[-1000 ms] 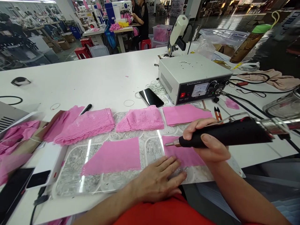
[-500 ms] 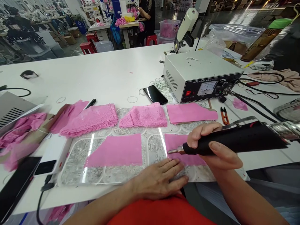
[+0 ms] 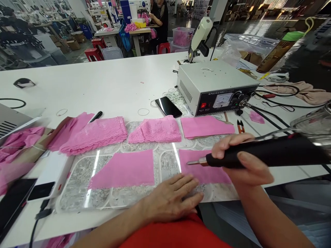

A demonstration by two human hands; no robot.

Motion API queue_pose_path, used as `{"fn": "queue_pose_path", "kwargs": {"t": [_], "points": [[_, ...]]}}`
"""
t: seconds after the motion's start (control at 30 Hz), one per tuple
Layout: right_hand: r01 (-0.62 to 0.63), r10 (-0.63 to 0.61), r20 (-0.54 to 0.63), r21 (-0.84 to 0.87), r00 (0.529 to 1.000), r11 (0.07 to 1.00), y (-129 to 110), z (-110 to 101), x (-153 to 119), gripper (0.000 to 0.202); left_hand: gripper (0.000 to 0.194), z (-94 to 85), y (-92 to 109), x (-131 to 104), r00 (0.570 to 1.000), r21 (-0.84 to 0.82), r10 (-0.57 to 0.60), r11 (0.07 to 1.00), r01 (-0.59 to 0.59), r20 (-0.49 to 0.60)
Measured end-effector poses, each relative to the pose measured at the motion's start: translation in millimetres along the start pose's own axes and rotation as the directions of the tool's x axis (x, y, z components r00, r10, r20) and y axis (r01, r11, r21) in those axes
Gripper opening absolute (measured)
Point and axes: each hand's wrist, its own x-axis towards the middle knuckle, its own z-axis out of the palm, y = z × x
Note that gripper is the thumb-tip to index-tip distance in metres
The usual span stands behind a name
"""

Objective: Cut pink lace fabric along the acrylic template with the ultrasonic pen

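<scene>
In my right hand [image 3: 243, 158] is a black handheld tool [image 3: 269, 151], its metal tip pointing left above the right pink fabric piece [image 3: 191, 158]. My left hand [image 3: 176, 196] lies flat, fingers spread, with its fingertips at the lower edge of that piece. To the left, another pink piece [image 3: 129, 168] with a slanted side lies on the marbled mat [image 3: 77, 186]. Behind them sit a stack of pink lace pieces [image 3: 103, 132], a lace piece [image 3: 156, 129] and a plain pink piece [image 3: 207, 125].
A grey control box [image 3: 214, 86] stands at the back right, cabled toward the tool. Nearby are a phone [image 3: 168, 106], orange snips [image 3: 240, 126] and a brown bottle [image 3: 279, 53]. A white device [image 3: 51, 172] lies left. A person [image 3: 159, 24] sits at a far table.
The right hand and tool have moved right and slightly up, drawing the tip away from the left fingertips. The left hand stays on the fabric's edge. The whole view has shifted slightly.
</scene>
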Motion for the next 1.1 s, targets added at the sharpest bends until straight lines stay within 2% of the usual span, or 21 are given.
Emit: {"fn": "queue_pose_path", "kwargs": {"t": [0.1,0.2,0.27,0.33,0.57,0.77,0.93,1.1], "points": [[0.063,-0.083,-0.219,-0.096,0.972,0.993,-10.2,-10.3,8.4,0.016,0.032,1.0,-1.4,0.5,0.994,0.044,-0.107,0.993,0.107,0.009],[0.077,-0.143,-0.410,-0.175,0.901,0.982,-13.2,-20.0,14.7,0.019,0.035,6.0,-3.7,2.2,0.979,0.087,-0.202,0.976,0.200,0.019],[0.063,-0.147,-0.494,-0.183,0.857,0.981,-11.5,-24.3,15.7,0.019,0.037,9.5,-5.8,3.0,0.969,0.113,-0.245,0.964,0.241,0.019],[0.046,-0.134,-0.530,-0.176,0.838,0.983,-8.7,-26.8,14.5,0.018,0.040,12.0,-7.7,3.3,0.962,0.127,-0.273,0.955,0.268,0.021],[0.015,-0.107,-0.515,-0.180,0.851,0.984,-3.6,-29.4,9.2,0.020,0.048,14.3,-9.9,2.3,0.949,0.094,-0.307,0.949,0.300,0.074],[0.038,-0.112,-0.503,-0.157,0.857,0.987,-0.1,-32.7,11.6,0.019,0.053,12.9,-12.4,2.7,0.928,0.081,-0.362,0.931,0.355,0.091],[0.137,-0.182,-0.400,-0.140,0.898,0.981,5.5,-31.4,9.7,0.015,0.053,14.3,-16.5,2.2,0.935,0.118,-0.347,0.934,0.336,0.081],[0.138,-0.187,-0.312,-0.172,0.932,0.975,11.2,-28.2,5.8,0.012,0.050,15.5,-18.5,1.7,0.945,0.142,-0.324,0.938,0.316,0.040]]}}
